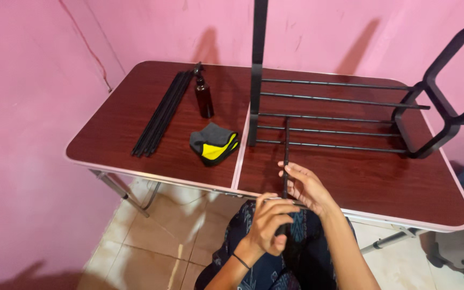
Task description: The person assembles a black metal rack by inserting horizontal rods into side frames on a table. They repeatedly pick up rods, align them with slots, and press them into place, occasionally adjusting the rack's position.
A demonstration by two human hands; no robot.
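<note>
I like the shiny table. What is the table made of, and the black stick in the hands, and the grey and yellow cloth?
The table looks like dark wood-pattern board, glossy, with a pale metal-looking rim and legs. The stick seems to be metal or plastic painted matte black; I cannot tell which. It is thin and straight. The cloth looks soft and fluffy, probably microfibre, since it folds thickly.

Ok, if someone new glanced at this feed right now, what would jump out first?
Probably the pink walls, then the black rack frame lying across the right half of the dark folding table. Next, both hands at the near edge: the left hand and right hand hold a thin black rod. On the left half lie a bundle of rods, a dark spray bottle and a grey-yellow cloth.
</note>
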